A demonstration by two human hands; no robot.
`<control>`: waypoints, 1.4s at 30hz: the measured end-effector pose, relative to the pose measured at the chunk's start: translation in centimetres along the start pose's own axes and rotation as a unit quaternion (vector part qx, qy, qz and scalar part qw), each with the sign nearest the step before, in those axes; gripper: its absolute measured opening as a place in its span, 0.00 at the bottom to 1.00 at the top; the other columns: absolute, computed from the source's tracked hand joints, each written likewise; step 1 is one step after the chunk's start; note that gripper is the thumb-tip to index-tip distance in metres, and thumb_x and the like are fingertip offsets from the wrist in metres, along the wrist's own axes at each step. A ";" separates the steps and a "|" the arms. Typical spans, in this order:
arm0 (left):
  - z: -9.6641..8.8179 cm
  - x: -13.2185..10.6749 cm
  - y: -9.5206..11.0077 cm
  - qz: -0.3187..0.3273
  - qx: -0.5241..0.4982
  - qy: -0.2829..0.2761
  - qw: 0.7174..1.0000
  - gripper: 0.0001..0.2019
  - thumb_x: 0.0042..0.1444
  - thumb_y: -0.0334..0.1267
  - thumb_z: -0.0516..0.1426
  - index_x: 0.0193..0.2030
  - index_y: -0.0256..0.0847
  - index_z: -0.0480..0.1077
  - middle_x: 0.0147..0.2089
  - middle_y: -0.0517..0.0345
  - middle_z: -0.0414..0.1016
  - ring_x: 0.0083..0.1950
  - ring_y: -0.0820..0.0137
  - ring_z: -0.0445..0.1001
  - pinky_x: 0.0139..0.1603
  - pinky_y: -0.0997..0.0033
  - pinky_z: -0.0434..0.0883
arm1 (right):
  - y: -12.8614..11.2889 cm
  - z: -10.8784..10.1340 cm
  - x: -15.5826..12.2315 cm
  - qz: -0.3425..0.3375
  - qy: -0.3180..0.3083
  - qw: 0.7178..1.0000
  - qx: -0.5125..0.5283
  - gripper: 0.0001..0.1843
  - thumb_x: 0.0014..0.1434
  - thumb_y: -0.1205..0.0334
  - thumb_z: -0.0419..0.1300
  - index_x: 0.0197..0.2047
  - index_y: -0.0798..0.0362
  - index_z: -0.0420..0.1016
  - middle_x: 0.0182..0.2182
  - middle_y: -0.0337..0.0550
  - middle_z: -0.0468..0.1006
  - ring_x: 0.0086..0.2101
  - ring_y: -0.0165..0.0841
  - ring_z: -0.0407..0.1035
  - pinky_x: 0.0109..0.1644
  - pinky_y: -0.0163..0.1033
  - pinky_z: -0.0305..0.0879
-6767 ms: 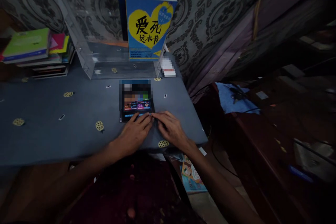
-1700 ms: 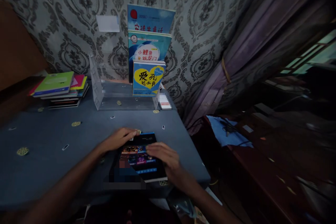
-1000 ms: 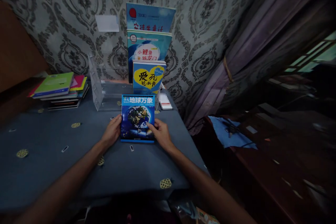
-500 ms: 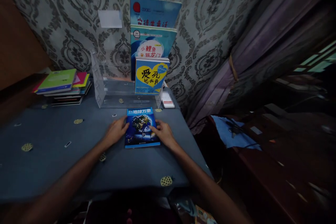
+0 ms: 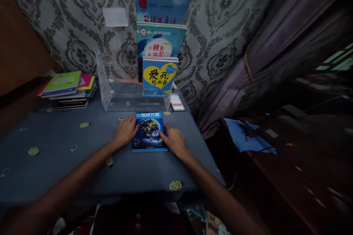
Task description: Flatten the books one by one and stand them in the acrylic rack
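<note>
A blue book with a picture of the Earth [image 5: 149,131] lies flat, cover up, on the grey-blue tablecloth [image 5: 68,161]. My left hand [image 5: 125,131] rests on its left edge with the fingers lying flat. At the book's right edge my right hand [image 5: 173,140] lies flat too, fingertips on the cover. Behind the book stands a clear acrylic rack [image 5: 110,88] that holds a yellow-heart book [image 5: 159,77], a white-and-blue book [image 5: 160,46] and a light blue book [image 5: 162,7], stepped one above the other on its right side.
A stack of colourful books [image 5: 67,90] lies at the back left of the table. A patterned wall [image 5: 68,14] runs behind. A purple curtain [image 5: 264,51] hangs at the right. Right of the table's edge, a dark wooden surface bears a blue cloth [image 5: 248,134].
The book was turned from back cover to front, held upright in both hands, then laid flat on the table. Both hands now rest at its sides.
</note>
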State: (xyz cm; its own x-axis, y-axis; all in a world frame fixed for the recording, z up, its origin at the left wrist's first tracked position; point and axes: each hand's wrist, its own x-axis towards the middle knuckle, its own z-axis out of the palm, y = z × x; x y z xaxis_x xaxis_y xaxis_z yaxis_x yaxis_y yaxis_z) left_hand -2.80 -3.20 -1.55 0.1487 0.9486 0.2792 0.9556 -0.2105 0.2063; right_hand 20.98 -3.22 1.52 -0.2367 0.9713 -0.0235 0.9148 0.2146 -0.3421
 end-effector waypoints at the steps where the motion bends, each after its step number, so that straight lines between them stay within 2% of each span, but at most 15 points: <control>1: -0.1 0.3 -0.1 -0.002 -0.003 -0.006 1.000 0.14 0.68 0.38 0.51 0.58 0.40 0.67 0.60 0.43 0.74 0.59 0.55 0.72 0.58 0.54 0.68 | -0.1 -0.1 -0.1 0.001 -0.005 1.000 -0.007 0.20 0.69 0.52 0.56 0.57 0.55 0.76 0.38 0.52 0.85 0.40 0.44 0.79 0.39 0.39 0.63; 5: -0.5 1.6 -0.4 0.003 -0.001 -0.015 1.000 0.11 0.68 0.35 0.49 0.52 0.41 0.70 0.52 0.45 0.77 0.54 0.55 0.75 0.54 0.56 0.70 | -0.2 -0.4 -0.2 0.006 -0.013 1.000 -0.019 0.22 0.70 0.51 0.56 0.62 0.53 0.72 0.39 0.51 0.85 0.42 0.45 0.79 0.40 0.40 0.63; 9: 0.0 2.0 -0.8 0.022 0.001 -0.002 1.000 0.15 0.67 0.33 0.48 0.56 0.40 0.71 0.56 0.44 0.76 0.57 0.55 0.74 0.56 0.55 0.69 | 0.1 -0.1 -0.1 -0.001 0.004 1.000 -0.030 0.24 0.69 0.50 0.56 0.64 0.51 0.70 0.41 0.50 0.84 0.41 0.44 0.78 0.40 0.40 0.64; 11: 0.4 2.1 -1.1 0.024 -0.011 0.005 1.000 0.17 0.67 0.33 0.48 0.58 0.40 0.71 0.60 0.43 0.74 0.60 0.55 0.73 0.58 0.54 0.69 | 0.2 0.1 0.2 -0.037 0.037 0.998 -0.037 0.21 0.69 0.53 0.56 0.61 0.51 0.72 0.45 0.51 0.82 0.44 0.43 0.77 0.42 0.40 0.66; 14: 0.9 2.1 -1.4 0.031 -0.028 0.005 0.999 0.18 0.66 0.32 0.48 0.58 0.39 0.72 0.64 0.43 0.73 0.65 0.54 0.70 0.62 0.51 0.68 | 0.1 0.7 1.1 -0.135 0.078 0.987 -0.046 0.16 0.69 0.57 0.56 0.56 0.52 0.76 0.50 0.52 0.79 0.51 0.43 0.72 0.50 0.43 0.69; 17: 1.1 2.2 -1.7 0.037 -0.032 0.001 0.999 0.19 0.66 0.31 0.48 0.59 0.37 0.72 0.65 0.43 0.72 0.66 0.55 0.70 0.64 0.51 0.67 | -0.3 1.4 2.3 -0.216 0.077 0.972 -0.043 0.17 0.69 0.58 0.57 0.56 0.55 0.76 0.56 0.55 0.77 0.56 0.46 0.69 0.59 0.50 0.67; 19: 1.2 2.3 -1.8 0.042 -0.032 0.005 0.999 0.19 0.66 0.32 0.48 0.59 0.37 0.72 0.65 0.43 0.72 0.67 0.55 0.70 0.65 0.51 0.67 | -0.5 2.1 3.0 -0.238 0.075 0.968 -0.032 0.20 0.70 0.57 0.56 0.59 0.58 0.74 0.61 0.58 0.74 0.60 0.47 0.66 0.64 0.54 0.63; 22: 1.3 2.3 -2.0 0.048 -0.032 0.010 0.998 0.19 0.66 0.32 0.49 0.60 0.36 0.72 0.66 0.42 0.72 0.67 0.55 0.70 0.65 0.51 0.67 | -0.4 3.1 3.8 -0.236 0.079 0.969 -0.007 0.23 0.70 0.56 0.56 0.62 0.60 0.72 0.63 0.60 0.72 0.64 0.46 0.64 0.69 0.54 0.59; 26: 1.6 2.5 -2.3 0.068 -0.035 0.018 0.997 0.20 0.65 0.31 0.49 0.59 0.38 0.73 0.64 0.44 0.74 0.67 0.57 0.71 0.65 0.52 0.68 | -0.1 4.0 4.2 -0.236 0.089 0.967 0.021 0.23 0.70 0.56 0.56 0.62 0.60 0.73 0.63 0.62 0.72 0.65 0.47 0.63 0.70 0.55 0.59; 34: 1.7 3.2 -3.0 0.115 -0.042 0.024 0.992 0.19 0.64 0.31 0.51 0.57 0.39 0.75 0.61 0.45 0.77 0.64 0.56 0.73 0.65 0.50 0.69 | 0.0 4.4 4.2 -0.235 0.107 0.966 0.030 0.24 0.71 0.53 0.54 0.62 0.58 0.74 0.62 0.59 0.73 0.65 0.46 0.64 0.70 0.54 0.60; 42: 2.3 4.5 -1.7 0.153 -0.045 0.006 0.987 0.19 0.64 0.32 0.51 0.60 0.38 0.73 0.64 0.45 0.75 0.65 0.57 0.73 0.68 0.49 0.66 | 0.0 4.7 4.3 -0.234 0.102 0.967 0.022 0.23 0.70 0.56 0.55 0.63 0.59 0.73 0.63 0.58 0.73 0.66 0.47 0.63 0.71 0.55 0.58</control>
State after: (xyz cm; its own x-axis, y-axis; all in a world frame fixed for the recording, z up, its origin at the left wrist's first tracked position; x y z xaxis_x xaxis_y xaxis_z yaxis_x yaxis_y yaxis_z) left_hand -3.17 2.02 -2.81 0.4245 0.8344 0.3516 0.8397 -0.5080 0.1918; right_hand 18.47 0.52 -2.97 -0.5485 0.7694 0.3276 0.7069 0.6358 -0.3099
